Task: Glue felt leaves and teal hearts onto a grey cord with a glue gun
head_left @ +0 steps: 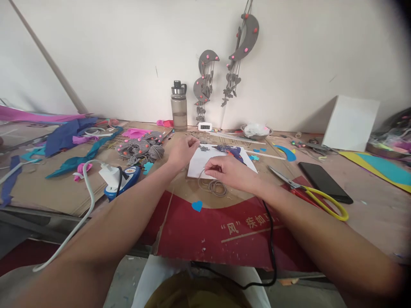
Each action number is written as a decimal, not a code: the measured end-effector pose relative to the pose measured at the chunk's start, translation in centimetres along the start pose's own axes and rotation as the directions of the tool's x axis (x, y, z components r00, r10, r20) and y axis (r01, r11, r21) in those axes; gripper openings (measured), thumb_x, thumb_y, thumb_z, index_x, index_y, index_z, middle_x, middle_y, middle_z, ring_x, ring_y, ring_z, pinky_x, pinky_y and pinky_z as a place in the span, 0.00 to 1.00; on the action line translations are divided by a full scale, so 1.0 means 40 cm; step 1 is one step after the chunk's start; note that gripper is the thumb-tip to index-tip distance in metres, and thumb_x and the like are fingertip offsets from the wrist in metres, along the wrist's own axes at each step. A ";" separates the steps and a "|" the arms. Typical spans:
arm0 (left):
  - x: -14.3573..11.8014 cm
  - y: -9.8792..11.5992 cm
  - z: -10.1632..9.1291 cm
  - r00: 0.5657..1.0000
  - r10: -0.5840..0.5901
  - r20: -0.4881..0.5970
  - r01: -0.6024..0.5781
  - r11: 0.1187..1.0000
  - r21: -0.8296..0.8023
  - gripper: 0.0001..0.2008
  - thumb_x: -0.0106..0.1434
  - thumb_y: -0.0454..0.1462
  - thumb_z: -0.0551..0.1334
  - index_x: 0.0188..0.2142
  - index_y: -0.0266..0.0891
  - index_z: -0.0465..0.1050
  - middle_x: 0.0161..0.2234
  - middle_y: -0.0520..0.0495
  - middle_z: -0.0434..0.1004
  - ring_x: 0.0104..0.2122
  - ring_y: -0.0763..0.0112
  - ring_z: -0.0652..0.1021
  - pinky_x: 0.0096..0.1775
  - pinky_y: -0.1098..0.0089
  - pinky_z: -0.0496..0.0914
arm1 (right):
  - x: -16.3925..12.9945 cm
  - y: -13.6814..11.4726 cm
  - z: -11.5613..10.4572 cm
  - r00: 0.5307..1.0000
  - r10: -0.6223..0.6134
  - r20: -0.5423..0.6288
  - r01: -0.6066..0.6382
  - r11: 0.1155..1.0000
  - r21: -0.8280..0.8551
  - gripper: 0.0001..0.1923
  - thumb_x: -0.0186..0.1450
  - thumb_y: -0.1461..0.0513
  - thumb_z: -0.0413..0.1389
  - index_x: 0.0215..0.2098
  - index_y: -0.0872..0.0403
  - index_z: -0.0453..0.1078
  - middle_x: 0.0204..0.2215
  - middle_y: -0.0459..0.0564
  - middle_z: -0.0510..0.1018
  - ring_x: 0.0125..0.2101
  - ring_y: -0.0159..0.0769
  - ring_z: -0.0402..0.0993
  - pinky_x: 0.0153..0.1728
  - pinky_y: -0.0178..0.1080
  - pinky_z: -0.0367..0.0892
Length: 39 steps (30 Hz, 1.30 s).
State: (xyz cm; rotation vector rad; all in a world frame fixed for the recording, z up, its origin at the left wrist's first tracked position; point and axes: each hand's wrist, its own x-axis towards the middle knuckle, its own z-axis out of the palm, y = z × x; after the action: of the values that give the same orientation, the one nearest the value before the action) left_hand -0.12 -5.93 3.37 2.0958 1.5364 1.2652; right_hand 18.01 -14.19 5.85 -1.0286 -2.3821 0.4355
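My left hand (183,152) is raised over the left edge of a white paper sheet (193,167), its thumb and fingers pinched together. Whatever lies in that pinch is too small to make out. Over the front of the sheet, my right hand (226,172) pinches a thin grey-brown cord (217,188), which loops down from the fingertips into a loose coil on the cardboard. A small grey flower-like cutout (204,148) rests on the paper between the hands. Behind my right hand is a dark blue and orange object (236,152), partly hidden.
Scissors with yellow handles (324,201) and a black phone (326,182) lie at right. Left are a grey bundle with pink balls (141,147) and a blue power socket (131,175) with a white plug. A bottle (179,107) stands behind. A black cable (271,239) hangs in front.
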 end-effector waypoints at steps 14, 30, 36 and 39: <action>0.005 0.004 -0.008 0.980 0.027 0.197 0.001 0.990 -0.139 0.10 0.58 0.41 0.60 0.31 0.36 0.74 0.25 0.50 0.76 0.24 0.74 0.73 0.28 0.73 0.65 | 0.024 0.138 0.093 0.960 0.134 -0.246 -0.128 0.991 0.038 0.03 0.61 0.64 0.56 0.28 0.54 0.70 0.30 0.47 0.73 0.30 0.31 0.66 0.35 0.36 0.61; 0.037 -0.050 -0.043 0.920 -0.072 0.386 0.024 0.992 0.128 0.17 0.56 0.47 0.59 0.20 0.38 0.71 0.18 0.49 0.73 0.20 0.73 0.71 0.26 0.72 0.62 | 0.024 0.118 0.052 0.784 0.371 -0.498 -0.007 0.808 0.589 0.09 0.63 0.55 0.52 0.33 0.51 0.61 0.25 0.42 0.70 0.26 0.29 0.65 0.31 0.35 0.63; 0.019 -0.046 -0.005 0.968 0.039 0.246 -0.072 0.989 0.129 0.14 0.57 0.46 0.58 0.25 0.37 0.73 0.25 0.49 0.76 0.26 0.70 0.72 0.28 0.71 0.60 | 0.025 0.154 0.055 0.762 0.385 -0.520 -0.185 0.900 0.395 0.06 0.58 0.59 0.56 0.30 0.53 0.67 0.30 0.46 0.72 0.31 0.33 0.65 0.36 0.38 0.61; 0.003 -0.018 0.004 0.960 0.035 0.279 -0.027 0.999 -0.032 0.16 0.58 0.48 0.59 0.26 0.37 0.72 0.24 0.50 0.74 0.25 0.72 0.71 0.28 0.72 0.61 | 0.023 0.158 0.060 0.774 0.404 -0.487 -0.211 0.890 0.403 0.07 0.58 0.57 0.55 0.31 0.53 0.68 0.31 0.47 0.73 0.33 0.34 0.65 0.37 0.39 0.61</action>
State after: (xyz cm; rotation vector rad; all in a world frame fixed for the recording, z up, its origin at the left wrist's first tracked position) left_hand -0.46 -5.49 2.86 2.1781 1.3595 0.9430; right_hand 19.81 -9.53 1.18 -1.1984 -1.5529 0.5370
